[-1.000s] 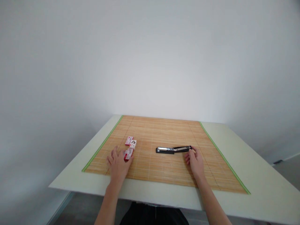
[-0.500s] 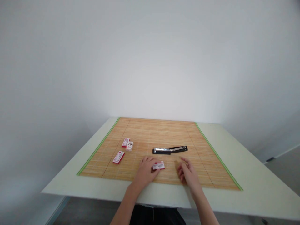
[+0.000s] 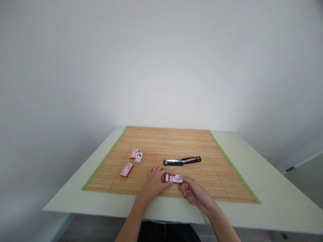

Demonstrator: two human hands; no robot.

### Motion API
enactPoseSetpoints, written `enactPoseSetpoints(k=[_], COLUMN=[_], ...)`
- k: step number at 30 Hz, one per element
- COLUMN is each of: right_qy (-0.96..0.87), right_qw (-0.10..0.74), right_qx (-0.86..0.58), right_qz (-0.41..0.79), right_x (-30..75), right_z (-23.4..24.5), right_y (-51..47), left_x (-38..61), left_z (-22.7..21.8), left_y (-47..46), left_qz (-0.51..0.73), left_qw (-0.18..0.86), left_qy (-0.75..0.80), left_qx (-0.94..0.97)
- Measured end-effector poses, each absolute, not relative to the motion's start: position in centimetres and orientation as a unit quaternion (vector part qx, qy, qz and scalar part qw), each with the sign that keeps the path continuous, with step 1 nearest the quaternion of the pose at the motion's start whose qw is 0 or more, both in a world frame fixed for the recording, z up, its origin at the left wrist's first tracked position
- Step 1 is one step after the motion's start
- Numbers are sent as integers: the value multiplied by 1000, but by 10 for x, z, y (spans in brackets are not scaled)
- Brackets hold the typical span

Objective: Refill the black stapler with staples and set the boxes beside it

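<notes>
A small red-and-white staple box (image 3: 176, 178) lies on the bamboo mat between my hands. Its left end shows a paler section, like an inner tray partly slid out. My left hand (image 3: 155, 179) grips that left end between thumb and fingers. At the opposite end, the index finger of my right hand (image 3: 195, 192) touches the box, while its other fingers are curled in. Just beyond the box lies a long black stapler (image 3: 182, 161), swung open with its metal channel exposed.
On the left of the bamboo mat (image 3: 171, 141) are two more red-and-white boxes, one nearer (image 3: 126, 170) and one farther (image 3: 134, 153). A small white box (image 3: 138, 157) touches the farther one. The white table (image 3: 242, 148) meets a wall (image 3: 161, 67) behind.
My right hand has moved left to the staple box's right end. The box now shows a different printed face and a pale section at its left end. The stapler stayed put.
</notes>
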State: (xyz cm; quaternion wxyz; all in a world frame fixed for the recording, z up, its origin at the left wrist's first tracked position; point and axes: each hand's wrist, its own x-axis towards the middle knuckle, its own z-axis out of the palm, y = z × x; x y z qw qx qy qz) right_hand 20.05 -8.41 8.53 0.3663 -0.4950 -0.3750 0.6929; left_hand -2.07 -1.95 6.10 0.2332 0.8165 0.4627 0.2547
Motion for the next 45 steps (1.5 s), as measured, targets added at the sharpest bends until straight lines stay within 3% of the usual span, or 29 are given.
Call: enactPoseSetpoints(k=[3,7,13,24,30,33,40,45], right_qy=[-395,-500,-701,-729,-831,-850,-852,-805], right_qw=[350,370,277,240,64,23,53,171], right_qx=[-525,-610,-566,-593,-530,-506,-498,-514], right_qz=[668,492,333,244,155,143,152,243], right_x=[211,224,215,234,184,168,181,215], right_z=[84,71,74,90,117,118,115,94], right_y=[-79,-65,-49,-44,-16,-5,-1,-5], left_x=[-20,-29,-40,-41,-40,-40,-40,-40], left_z=[62,61,57,53,49,48,47,46], left_y=[-20,-18,-16,-17,-14,-14,-14,-13], left_qz=[248,266,273,271,283,286,286,289], left_qw=[235,231,234,220,224,224,226,227], left_qy=[462,470,465,470,465,465,467,466], left_qx=[819,809,809,811,809,807,806,805])
